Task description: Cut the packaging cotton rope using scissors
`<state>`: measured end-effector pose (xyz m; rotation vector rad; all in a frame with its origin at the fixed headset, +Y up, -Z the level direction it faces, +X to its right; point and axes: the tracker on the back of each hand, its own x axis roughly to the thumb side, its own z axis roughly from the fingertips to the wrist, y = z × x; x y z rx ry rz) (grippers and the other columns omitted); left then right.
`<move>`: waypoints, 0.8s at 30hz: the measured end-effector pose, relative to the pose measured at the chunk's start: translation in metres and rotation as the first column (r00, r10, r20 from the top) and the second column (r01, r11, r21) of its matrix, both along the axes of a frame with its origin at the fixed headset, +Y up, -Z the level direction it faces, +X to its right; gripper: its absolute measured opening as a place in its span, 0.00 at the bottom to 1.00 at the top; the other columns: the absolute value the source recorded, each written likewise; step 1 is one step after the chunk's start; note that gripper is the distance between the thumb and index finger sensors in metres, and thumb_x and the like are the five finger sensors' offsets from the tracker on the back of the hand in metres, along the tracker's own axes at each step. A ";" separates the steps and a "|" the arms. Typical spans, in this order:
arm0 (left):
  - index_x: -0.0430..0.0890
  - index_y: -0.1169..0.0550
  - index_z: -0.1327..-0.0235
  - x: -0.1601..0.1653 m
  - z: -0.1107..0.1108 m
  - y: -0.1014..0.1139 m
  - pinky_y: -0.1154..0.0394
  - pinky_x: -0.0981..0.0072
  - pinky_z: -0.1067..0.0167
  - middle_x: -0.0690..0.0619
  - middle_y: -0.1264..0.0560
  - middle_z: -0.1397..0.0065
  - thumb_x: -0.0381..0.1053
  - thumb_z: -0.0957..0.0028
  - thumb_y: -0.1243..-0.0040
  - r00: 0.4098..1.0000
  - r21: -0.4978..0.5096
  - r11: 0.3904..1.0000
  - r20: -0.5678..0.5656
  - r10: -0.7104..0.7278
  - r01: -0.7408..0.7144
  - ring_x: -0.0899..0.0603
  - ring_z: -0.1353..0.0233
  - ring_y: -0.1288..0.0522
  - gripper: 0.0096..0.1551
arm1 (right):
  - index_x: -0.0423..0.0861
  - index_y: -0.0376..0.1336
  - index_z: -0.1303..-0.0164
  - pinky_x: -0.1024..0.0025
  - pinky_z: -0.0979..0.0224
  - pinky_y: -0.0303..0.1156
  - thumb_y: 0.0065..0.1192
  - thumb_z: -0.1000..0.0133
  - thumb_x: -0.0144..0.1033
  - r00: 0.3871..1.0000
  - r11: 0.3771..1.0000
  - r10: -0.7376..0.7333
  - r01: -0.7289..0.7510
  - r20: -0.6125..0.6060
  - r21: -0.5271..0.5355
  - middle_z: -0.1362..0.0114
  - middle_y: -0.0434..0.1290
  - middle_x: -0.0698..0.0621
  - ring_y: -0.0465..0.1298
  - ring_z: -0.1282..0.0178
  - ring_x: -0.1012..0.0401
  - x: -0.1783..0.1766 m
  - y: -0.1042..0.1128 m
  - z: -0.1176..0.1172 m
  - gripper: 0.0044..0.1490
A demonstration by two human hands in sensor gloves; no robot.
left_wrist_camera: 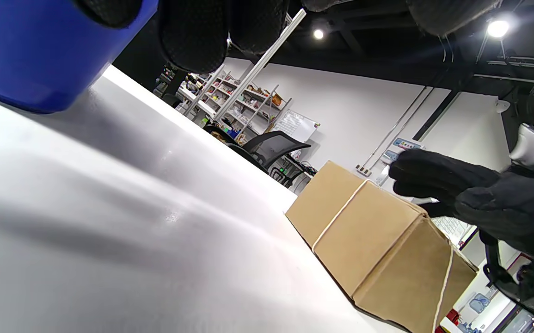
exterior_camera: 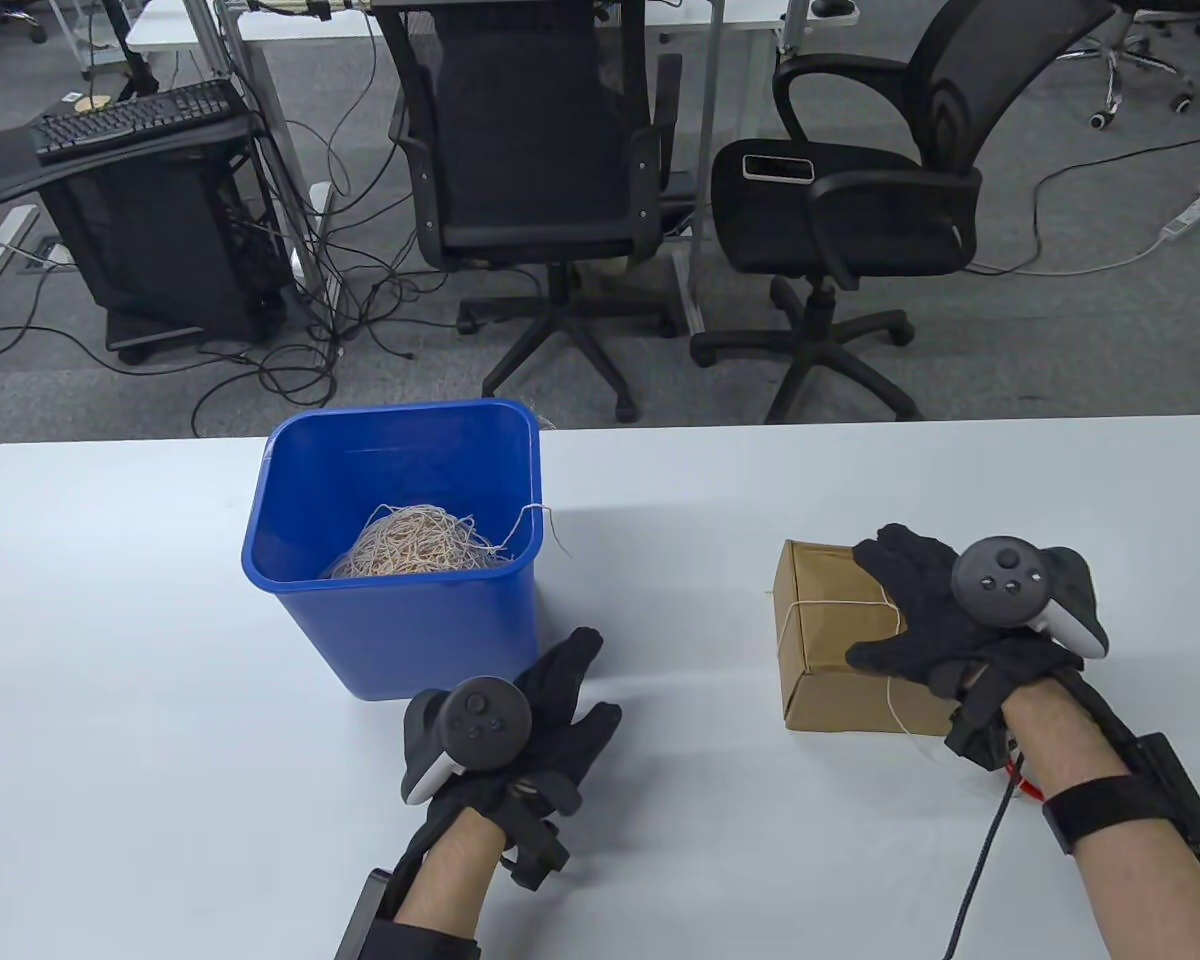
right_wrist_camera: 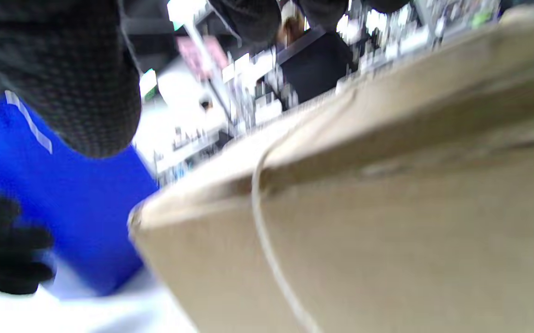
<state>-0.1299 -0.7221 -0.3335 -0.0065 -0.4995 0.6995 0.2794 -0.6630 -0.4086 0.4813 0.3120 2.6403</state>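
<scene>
A brown cardboard box (exterior_camera: 820, 685) tied with white cotton rope (exterior_camera: 840, 604) lies on the white table (exterior_camera: 110, 650) at the right. My right hand (exterior_camera: 895, 600) is over the box top with its fingers spread and grips nothing. The box (left_wrist_camera: 377, 249) and its rope (left_wrist_camera: 340, 215) also show in the left wrist view, with the right hand (left_wrist_camera: 438, 178) just above them. The right wrist view is blurred and shows the rope (right_wrist_camera: 260, 222) on the box edge. My left hand (exterior_camera: 580, 690) is open and empty by the bin. No scissors are plainly visible.
A blue bin (exterior_camera: 290, 500) holding a tangle of cut rope (exterior_camera: 410, 545) stands at centre left, just beyond my left hand. A small red thing (exterior_camera: 1030, 790) shows under my right wrist. Office chairs stand beyond the table's far edge.
</scene>
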 end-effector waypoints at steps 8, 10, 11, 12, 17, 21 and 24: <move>0.49 0.50 0.17 0.000 -0.001 0.001 0.41 0.24 0.36 0.35 0.42 0.19 0.63 0.40 0.48 1.000 -0.018 1.000 0.003 -0.025 0.025 0.24 0.27 0.34 0.45 | 0.56 0.31 0.18 0.22 0.26 0.27 0.85 0.65 0.63 0.965 0.924 0.237 -0.259 -0.110 -0.281 0.14 0.25 0.39 0.26 0.18 0.38 -0.030 -0.016 -0.033 0.83; 0.49 0.51 0.17 -0.002 -0.001 0.003 0.41 0.23 0.36 0.35 0.43 0.19 0.63 0.40 0.48 1.000 -0.018 1.000 -0.003 -0.025 0.025 0.24 0.26 0.34 0.45 | 0.55 0.30 0.18 0.21 0.27 0.27 0.86 0.66 0.62 0.956 0.919 0.263 -0.289 -0.127 -0.270 0.15 0.22 0.39 0.26 0.18 0.37 -0.034 -0.015 -0.037 0.84; 0.49 0.51 0.17 -0.002 -0.001 0.003 0.41 0.23 0.36 0.35 0.43 0.19 0.63 0.40 0.48 1.000 -0.018 1.000 -0.004 -0.023 0.023 0.24 0.26 0.34 0.45 | 0.54 0.30 0.18 0.21 0.27 0.29 0.86 0.67 0.62 0.952 0.916 0.277 -0.302 -0.131 -0.263 0.15 0.22 0.37 0.26 0.18 0.36 -0.036 -0.015 -0.038 0.86; 0.49 0.51 0.17 -0.002 -0.002 0.004 0.41 0.23 0.36 0.35 0.43 0.19 0.63 0.40 0.48 1.000 -0.018 1.000 -0.006 -0.021 0.021 0.24 0.26 0.34 0.45 | 0.53 0.28 0.18 0.21 0.27 0.29 0.86 0.67 0.63 0.946 0.909 0.293 -0.321 -0.139 -0.266 0.15 0.25 0.35 0.26 0.19 0.36 -0.037 -0.016 -0.039 0.87; 0.49 0.51 0.17 -0.004 -0.002 0.005 0.42 0.23 0.35 0.35 0.43 0.19 0.63 0.40 0.48 1.000 -0.018 1.000 -0.013 -0.014 0.013 0.24 0.26 0.34 0.45 | 0.47 0.26 0.19 0.24 0.27 0.22 0.86 0.71 0.66 0.942 0.904 0.293 -0.329 -0.164 -0.273 0.18 0.25 0.30 0.26 0.19 0.34 -0.041 -0.021 -0.047 0.93; 0.49 0.51 0.17 -0.006 -0.002 0.004 0.42 0.23 0.35 0.35 0.42 0.19 0.64 0.40 0.48 1.000 -0.024 1.000 -0.021 -0.011 0.011 0.24 0.26 0.34 0.45 | 0.51 0.23 0.22 0.25 0.27 0.20 0.86 0.71 0.67 0.948 0.912 0.262 -0.304 -0.178 -0.275 0.18 0.19 0.34 0.25 0.20 0.33 -0.038 -0.028 -0.046 0.93; 0.48 0.51 0.17 -0.007 -0.003 0.002 0.42 0.23 0.35 0.35 0.42 0.19 0.63 0.40 0.48 1.000 -0.029 0.999 -0.026 -0.015 0.014 0.24 0.26 0.34 0.46 | 0.51 0.22 0.23 0.22 0.27 0.24 0.86 0.71 0.67 0.924 0.899 0.323 -0.367 -0.203 -0.241 0.16 0.23 0.34 0.30 0.20 0.31 -0.045 -0.027 -0.046 0.93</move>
